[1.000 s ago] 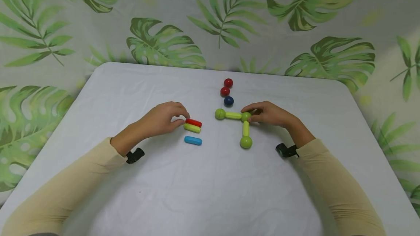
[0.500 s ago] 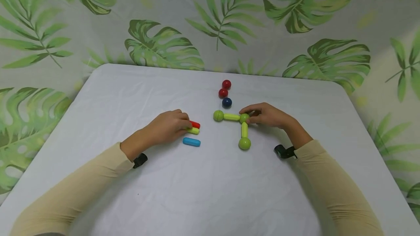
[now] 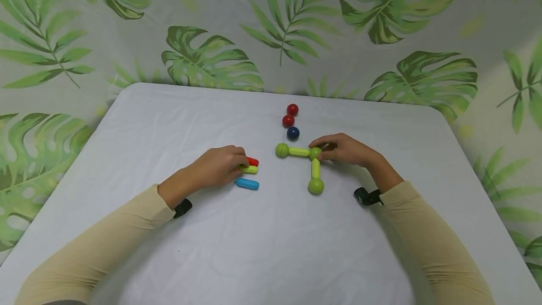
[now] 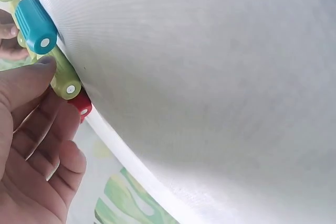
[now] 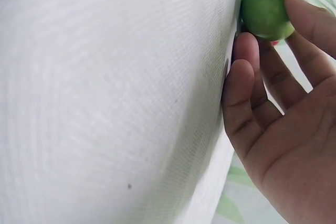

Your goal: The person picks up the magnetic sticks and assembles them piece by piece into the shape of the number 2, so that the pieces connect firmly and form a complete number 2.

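My left hand [image 3: 222,166] pinches a yellow-green rod [image 4: 66,77] near its left end, thumb on its near side. A red rod [image 3: 252,161] lies right against it on the far side, partly covered by the fingers. Just nearer sits a blue rod [image 3: 247,184], apart from the hand. With thumb and fingers, my right hand [image 3: 345,149] holds the corner green ball [image 5: 266,14] of an L-shaped magnetic piece. Two yellow-green rods run from that ball, one left to a green ball [image 3: 282,150], one toward me to another green ball [image 3: 315,186].
Behind the L-shaped piece, a dark blue ball [image 3: 293,133] and two red balls [image 3: 288,121] stand in a short row. The white table [image 3: 254,248] ends at the back before a leaf-patterned cloth [image 3: 296,27]. A small black camera sits on each wrist.
My left hand has moved right and slightly nearer, closing its fingers over the left ends of the yellow-green and red rods. My right hand keeps its hold on the corner ball.
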Demonstrator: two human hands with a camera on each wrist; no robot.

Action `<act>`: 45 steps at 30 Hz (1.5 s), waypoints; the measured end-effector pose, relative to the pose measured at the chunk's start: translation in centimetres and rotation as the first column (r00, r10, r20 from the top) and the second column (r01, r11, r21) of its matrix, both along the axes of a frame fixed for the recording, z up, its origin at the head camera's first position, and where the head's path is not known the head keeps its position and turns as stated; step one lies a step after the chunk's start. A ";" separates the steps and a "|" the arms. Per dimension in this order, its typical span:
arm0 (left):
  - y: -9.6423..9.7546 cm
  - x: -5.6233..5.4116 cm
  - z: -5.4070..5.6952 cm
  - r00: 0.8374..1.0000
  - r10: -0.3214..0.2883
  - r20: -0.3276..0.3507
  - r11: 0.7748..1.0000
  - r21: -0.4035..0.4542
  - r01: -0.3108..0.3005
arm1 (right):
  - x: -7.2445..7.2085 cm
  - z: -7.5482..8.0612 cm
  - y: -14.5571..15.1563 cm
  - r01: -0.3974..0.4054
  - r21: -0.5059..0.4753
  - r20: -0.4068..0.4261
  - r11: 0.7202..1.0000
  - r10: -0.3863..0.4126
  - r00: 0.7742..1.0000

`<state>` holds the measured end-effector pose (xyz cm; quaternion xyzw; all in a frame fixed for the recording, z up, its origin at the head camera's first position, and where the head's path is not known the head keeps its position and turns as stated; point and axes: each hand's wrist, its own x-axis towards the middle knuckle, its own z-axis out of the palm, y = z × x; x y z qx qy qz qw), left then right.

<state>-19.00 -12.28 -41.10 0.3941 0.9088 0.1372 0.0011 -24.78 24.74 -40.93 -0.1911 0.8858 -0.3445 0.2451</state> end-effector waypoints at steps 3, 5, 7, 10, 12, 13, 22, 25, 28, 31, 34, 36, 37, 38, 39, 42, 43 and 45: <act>0.2 0.1 0.1 0.998 0.028 0.050 0.999 -0.017 -0.027 | 0.1 0.0 -0.1 -0.006 -0.004 0.000 1.000 0.006 1.000; 0.3 0.2 0.0 0.997 0.041 0.068 0.999 -0.032 -0.039 | 0.1 0.0 -0.1 -0.008 -0.004 0.001 1.000 0.008 1.000; 0.4 0.2 -0.1 0.996 0.047 0.078 0.998 -0.042 -0.044 | 0.1 0.0 -0.1 -0.006 0.000 0.001 1.000 0.006 1.000; 0.4 0.1 -0.2 0.993 0.057 0.105 0.998 -0.044 -0.053 | 0.1 0.0 -0.1 0.001 0.004 0.003 1.000 -0.001 1.000; 0.4 0.0 -0.2 0.988 0.072 0.133 0.997 -0.038 -0.068 | 0.1 0.0 -0.1 0.004 0.004 0.004 1.000 -0.004 1.000; 0.3 0.0 -0.2 0.986 0.080 0.147 0.996 -0.036 -0.076 | 0.1 0.0 -0.1 0.005 0.003 0.005 1.000 -0.005 1.000; 0.2 -0.2 0.1 0.994 0.060 0.093 0.998 0.012 -0.062 | 0.0 0.0 0.0 0.009 0.013 0.010 1.000 -0.010 1.000; 0.3 -0.1 0.6 0.996 0.054 0.067 0.995 0.079 -0.059 | -0.1 -0.1 0.0 0.005 0.012 0.007 1.000 -0.005 1.000; 0.6 -0.1 1.2 0.988 0.028 0.152 0.977 0.207 -0.060 | -0.2 -0.1 0.0 -0.001 0.008 0.007 1.000 0.001 1.000; 1.3 0.4 1.8 0.960 -0.035 0.279 0.936 0.345 -0.066 | -0.2 -0.1 0.0 -0.006 0.008 0.002 1.000 0.006 1.000; 2.4 1.2 2.0 0.939 -0.101 0.329 0.913 0.406 -0.044 | -0.2 0.0 -0.1 -0.011 0.012 -0.001 1.000 0.011 1.000; 3.3 2.0 1.8 0.937 -0.121 0.326 0.922 0.386 -0.015 | -0.2 0.0 -0.1 -0.011 0.014 -0.001 1.000 0.011 1.000; 3.7 2.3 1.7 0.939 -0.133 0.318 0.930 0.368 0.007 | -0.2 0.0 -0.1 -0.011 0.016 -0.001 1.000 0.011 1.000; 4.2 2.7 1.6 0.938 -0.145 0.316 0.937 0.348 0.028 | -0.2 0.0 -0.1 -0.012 0.016 0.000 1.000 0.012 1.000; 4.6 3.2 1.5 0.935 -0.155 0.319 0.945 0.323 0.047 | -0.2 -0.1 -0.2 -0.012 0.016 -0.001 1.000 0.012 1.000; 5.7 4.3 1.3 0.918 -0.200 0.344 0.958 0.265 0.110 | -0.2 -0.1 -0.2 -0.016 0.016 -0.005 1.000 0.016 1.000; 6.0 4.6 1.2 0.909 -0.217 0.357 0.958 0.258 0.127 | -0.2 -0.1 -0.2 -0.018 0.017 -0.008 1.000 0.018 1.000; 6.5 5.1 1.2 0.893 -0.236 0.384 0.959 0.241 0.150 | -0.2 -0.1 -0.2 -0.021 0.020 -0.013 1.000 0.022 1.000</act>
